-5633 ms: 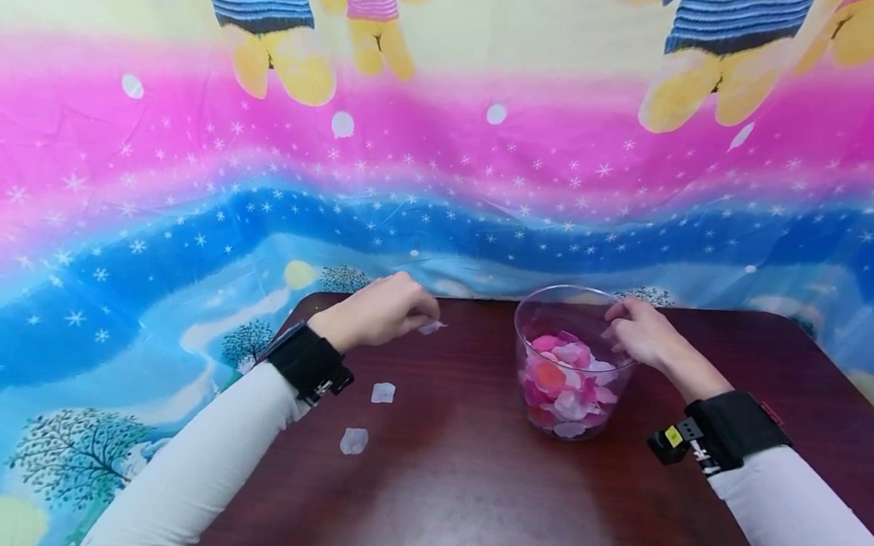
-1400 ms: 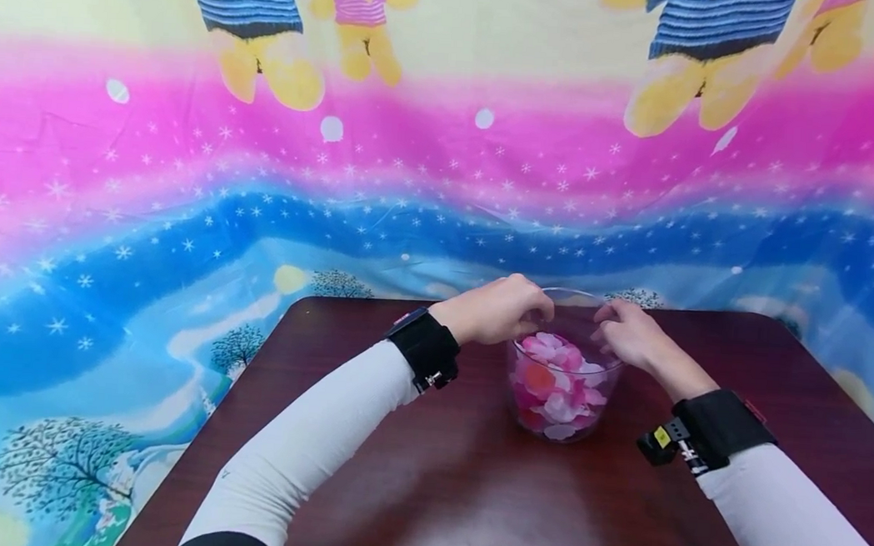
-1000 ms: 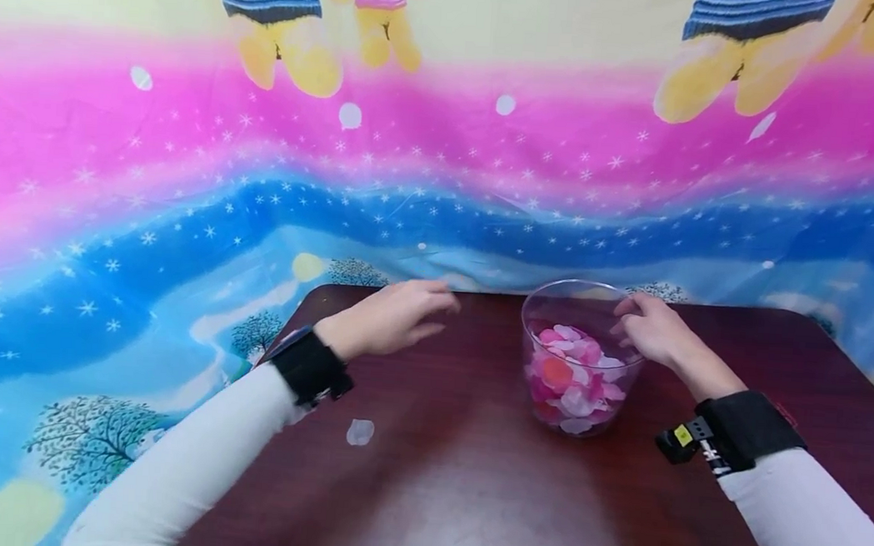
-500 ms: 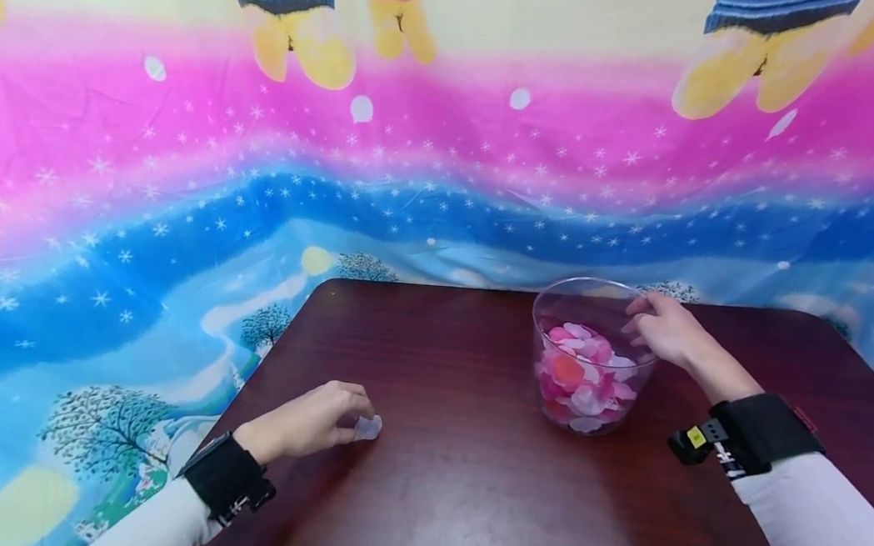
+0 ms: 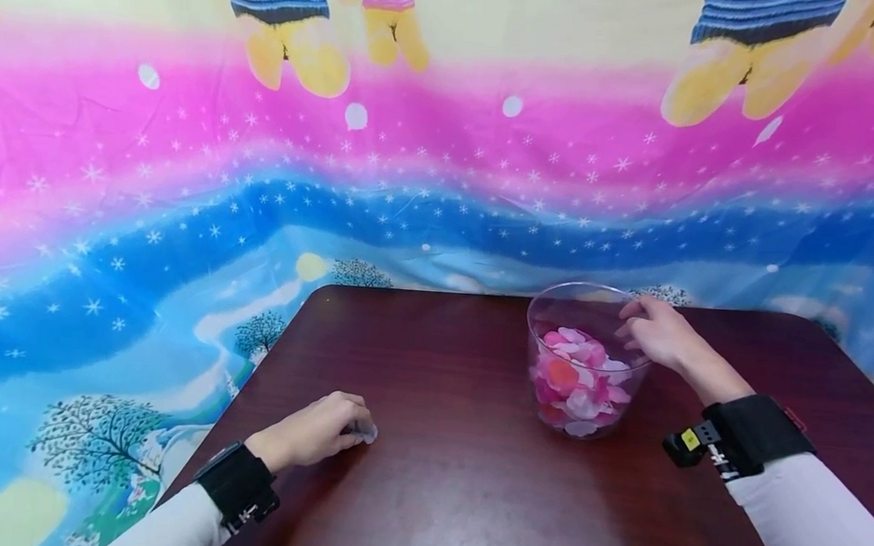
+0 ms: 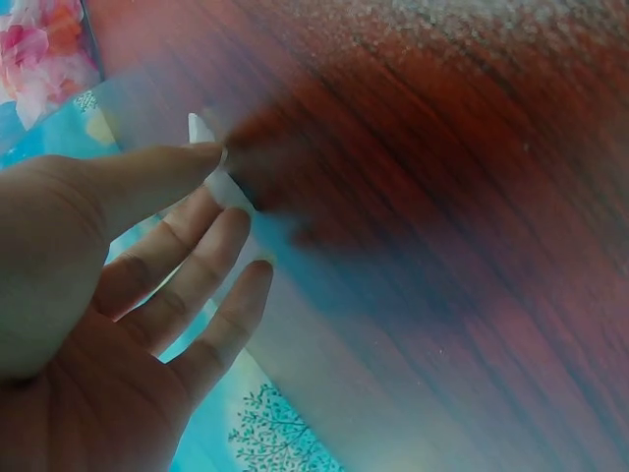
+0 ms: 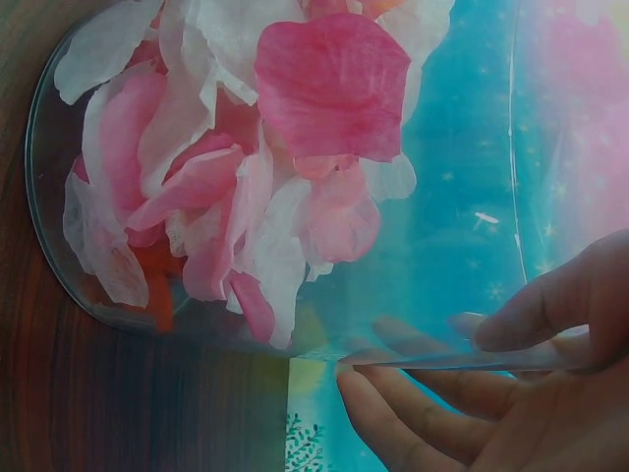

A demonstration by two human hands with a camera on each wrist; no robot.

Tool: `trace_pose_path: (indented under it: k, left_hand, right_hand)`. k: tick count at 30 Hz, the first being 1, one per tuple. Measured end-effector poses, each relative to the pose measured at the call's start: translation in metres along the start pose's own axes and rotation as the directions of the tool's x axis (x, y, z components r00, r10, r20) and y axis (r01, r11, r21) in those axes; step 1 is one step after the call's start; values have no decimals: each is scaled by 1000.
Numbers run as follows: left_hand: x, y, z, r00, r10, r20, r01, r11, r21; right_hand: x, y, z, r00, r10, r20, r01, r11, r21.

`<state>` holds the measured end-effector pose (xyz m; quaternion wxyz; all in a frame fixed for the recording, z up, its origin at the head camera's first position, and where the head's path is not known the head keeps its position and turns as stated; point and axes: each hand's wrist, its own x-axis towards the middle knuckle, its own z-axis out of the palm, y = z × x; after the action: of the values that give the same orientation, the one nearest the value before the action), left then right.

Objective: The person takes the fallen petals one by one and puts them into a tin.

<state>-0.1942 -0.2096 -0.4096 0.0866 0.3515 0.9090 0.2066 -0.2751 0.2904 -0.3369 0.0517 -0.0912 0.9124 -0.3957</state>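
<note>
Hands work far apart on a dark reddish-brown wooden bench (image 5: 469, 492). The left hand (image 5: 314, 432) lies low at the near left part of the bench, knuckles up, wrist bent slightly outward, its white-sleeved forearm running back toward the lower left corner. Its thumb and forefinger pinch a small, thin white fabric petal (image 5: 367, 432) that touches the wood; the left wrist view shows the same petal (image 6: 221, 177) caught at the thumb tip, with the other fingers (image 6: 197, 265) loosely extended below it.

The right hand (image 5: 654, 332) is raised at the far right, reaching in from the right side to the rim of a clear round plastic bowl (image 5: 555, 301). Its fingers curl over the rim while the thumb sits outside, so the hand grips the bowl's edge; the right wrist view shows the fingers (image 7: 432, 423) on either side of the transparent wall (image 7: 511, 118). The bowl stands upright on the bench, right of centre and toward the back, and holds a loose heap of pink, white and orange fabric petals (image 5: 576, 382).

Both wrists wear black straps with small devices. Behind the bench hangs a bright printed cloth backdrop (image 5: 263, 170) with pink and blue bands, white stars, trees and cartoon bears in striped tops.
</note>
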Motion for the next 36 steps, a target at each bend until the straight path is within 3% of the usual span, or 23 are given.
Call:
trace_pose_path:
  k: [6, 10, 13, 18, 20, 23, 25, 28, 32, 36]
  left_hand:
    - [7, -1, 0, 999, 47, -1, -47, 999, 19]
    - [25, 8, -14, 991, 133, -14, -131, 986, 107]
    - [53, 30, -37, 975, 215, -53, -202, 962, 186]
    - [112, 78, -78, 919, 372, -132, -333, 911, 244]
    - [136, 97, -86, 893, 423, -154, -379, 891, 250]
    - [171, 126, -85, 878, 455, -150, -414, 878, 238]
    - [192, 142, -79, 880, 460, -120, -425, 874, 233]
    - [216, 160, -67, 897, 438, -57, -414, 879, 236]
    - [236, 170, -56, 913, 408, -5, -392, 881, 266]
    - [249, 175, -54, 909, 416, -8, -400, 879, 259]
  right_hand:
    - [-1, 0, 0, 1000, 1, -8, -2, 1000, -5]
    - [-2, -1, 0, 1000, 20, -7, -20, 1000, -8]
    - [-3, 0, 0, 1000, 29, -5, -29, 1000, -5]
    - [-4, -1, 0, 1000, 14, -14, -14, 1000, 0]
    - [-5, -2, 0, 1000, 7, -15, -7, 1000, 0]
    - [-7, 0, 0, 1000, 10, -14, -10, 1000, 3]
    - [-8, 1, 1, 1000, 17, -16, -17, 1000, 3]
    - [-9, 1, 3, 1000, 22, -19, -22, 1000, 6]
    - [-7, -2, 4, 1000, 15, -23, -15, 1000, 1]
    - [-7, -4, 0, 999, 14, -37, -14, 1000, -5]
